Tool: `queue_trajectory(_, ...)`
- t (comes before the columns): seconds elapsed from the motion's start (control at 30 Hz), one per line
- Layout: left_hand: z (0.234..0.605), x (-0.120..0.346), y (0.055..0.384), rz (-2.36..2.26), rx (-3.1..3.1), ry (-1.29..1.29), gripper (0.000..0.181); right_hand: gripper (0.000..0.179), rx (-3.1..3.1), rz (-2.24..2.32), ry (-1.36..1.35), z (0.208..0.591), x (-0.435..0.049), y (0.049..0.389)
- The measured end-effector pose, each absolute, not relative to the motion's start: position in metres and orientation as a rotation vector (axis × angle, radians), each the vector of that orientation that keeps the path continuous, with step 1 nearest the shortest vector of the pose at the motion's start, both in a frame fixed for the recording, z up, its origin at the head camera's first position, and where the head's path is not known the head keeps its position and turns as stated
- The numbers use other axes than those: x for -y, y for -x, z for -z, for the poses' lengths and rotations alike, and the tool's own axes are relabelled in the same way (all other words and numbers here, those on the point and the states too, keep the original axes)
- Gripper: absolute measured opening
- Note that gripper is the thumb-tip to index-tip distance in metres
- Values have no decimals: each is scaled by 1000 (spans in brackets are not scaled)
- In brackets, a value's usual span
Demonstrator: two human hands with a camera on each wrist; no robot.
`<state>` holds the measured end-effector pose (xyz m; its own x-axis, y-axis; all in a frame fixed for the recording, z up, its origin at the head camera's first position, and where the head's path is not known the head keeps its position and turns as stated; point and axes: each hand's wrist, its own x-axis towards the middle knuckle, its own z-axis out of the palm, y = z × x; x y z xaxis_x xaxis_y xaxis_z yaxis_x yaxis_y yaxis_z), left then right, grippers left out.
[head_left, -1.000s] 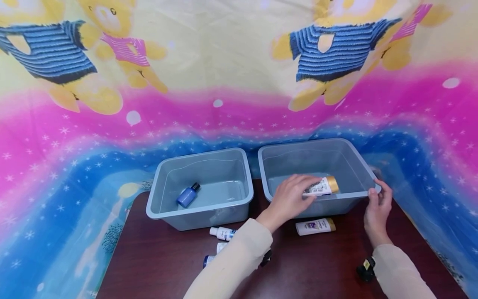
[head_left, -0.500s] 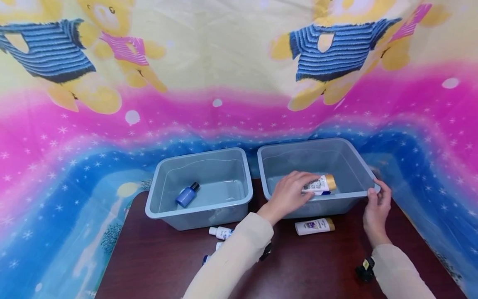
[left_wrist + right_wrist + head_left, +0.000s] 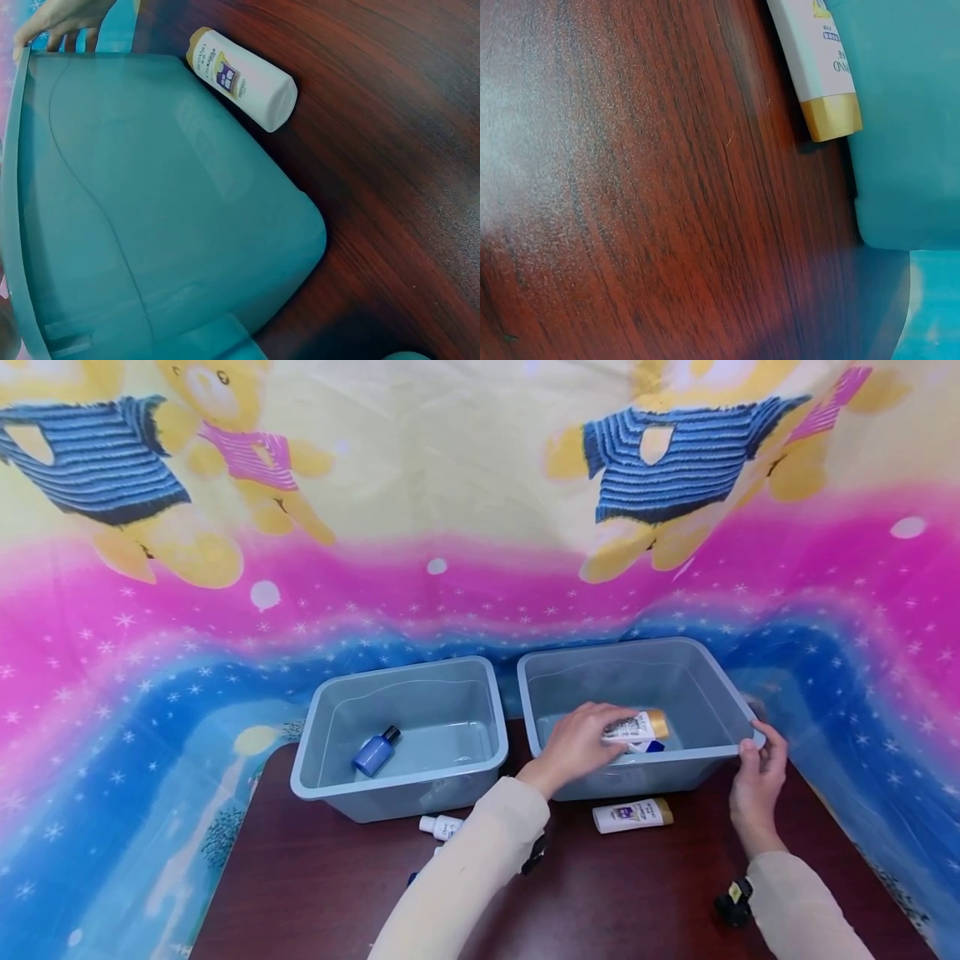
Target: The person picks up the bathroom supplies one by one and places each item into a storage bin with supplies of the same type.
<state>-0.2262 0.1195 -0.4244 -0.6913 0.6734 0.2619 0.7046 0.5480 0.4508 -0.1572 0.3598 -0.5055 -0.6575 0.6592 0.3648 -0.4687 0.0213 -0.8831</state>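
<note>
My left hand (image 3: 577, 747) reaches over the front rim of the right-hand grey bin (image 3: 693, 750) and holds a white bottle with a gold cap (image 3: 637, 727) inside it. Just beneath that bottle, a white item with a dark blue end (image 3: 654, 747) shows partly; the rest is hidden. With thumb and fingers, my right hand (image 3: 756, 789) grips the bin's front right corner. A second white gold-capped bottle (image 3: 633, 816) lies on the table in front of the bin; the left wrist view shows this bottle (image 3: 241, 79) too.
To the left stands another grey bin (image 3: 498, 760) with a blue, black-capped bottle (image 3: 375, 752) lying in it. A small white bottle (image 3: 441, 827) lies on the dark wood table (image 3: 300, 877), partly behind my left sleeve. Other items there are mostly hidden.
The held bottle has shifted slightly left with my left hand, and more of the dark blue end below it shows. My right hand stays on the bin's corner.
</note>
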Motion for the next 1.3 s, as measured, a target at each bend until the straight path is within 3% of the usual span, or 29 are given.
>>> queue_trajectory(0.87, 433, -121, 232, 900, 2823, 1159, 52, 35, 1486, -1723, 224, 526, -373, 169)
queue_trajectory(1.3, 434, -120, 229, 874, 2783, 1150, 40, 35, 1509, -1692, 248, 528, -373, 169)
